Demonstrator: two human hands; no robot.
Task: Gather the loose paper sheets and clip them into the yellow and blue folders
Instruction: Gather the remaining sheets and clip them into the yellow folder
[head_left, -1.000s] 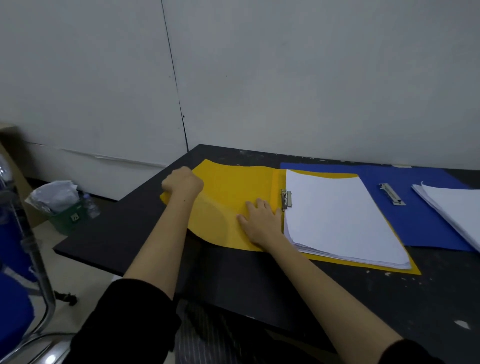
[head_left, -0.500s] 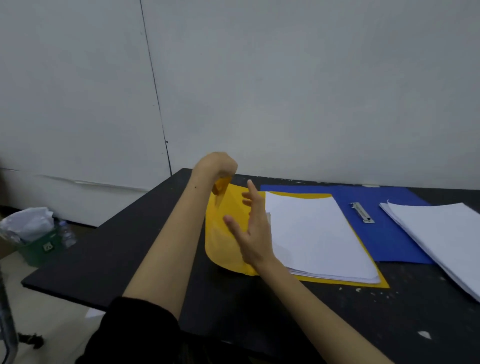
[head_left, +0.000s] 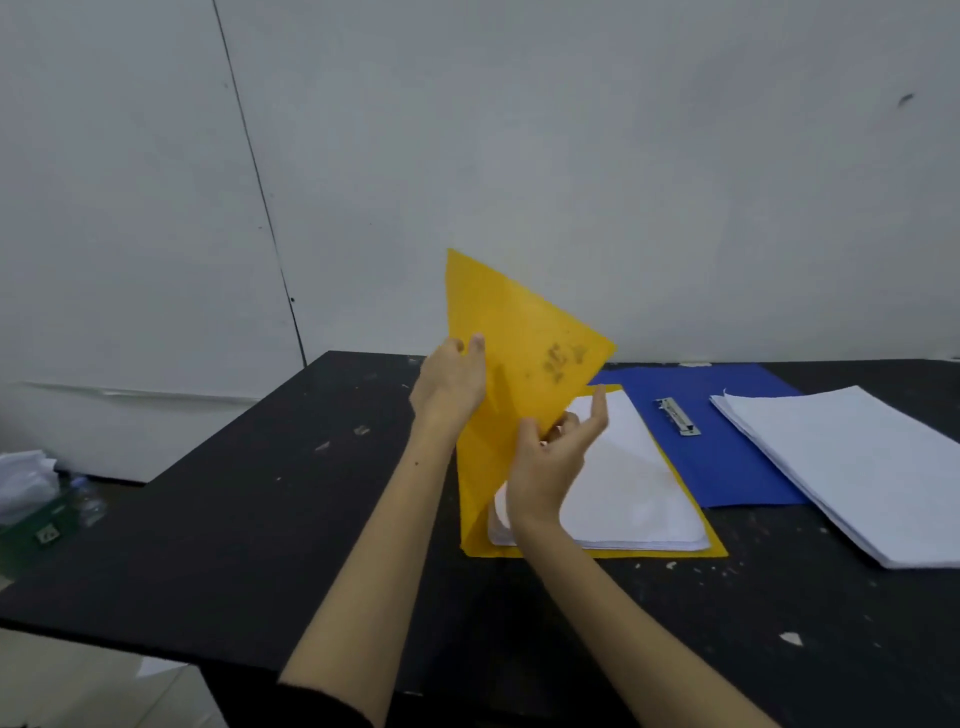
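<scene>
A black worktop (head_left: 270, 519) stands against a pale wall. On it lies the yellow folder (head_left: 524, 374), its front cover raised upright over a paper stack (head_left: 634, 483) inside. The left hand (head_left: 449, 382) grips the cover's outer edge, fingers curled round it. The right hand (head_left: 550, 467) touches the cover's lower edge, fingers apart and loosely bent. Behind the yellow folder lies the open blue folder (head_left: 727, 457) with its metal clip (head_left: 678, 415); beside that, more loose sheets (head_left: 852, 462).
</scene>
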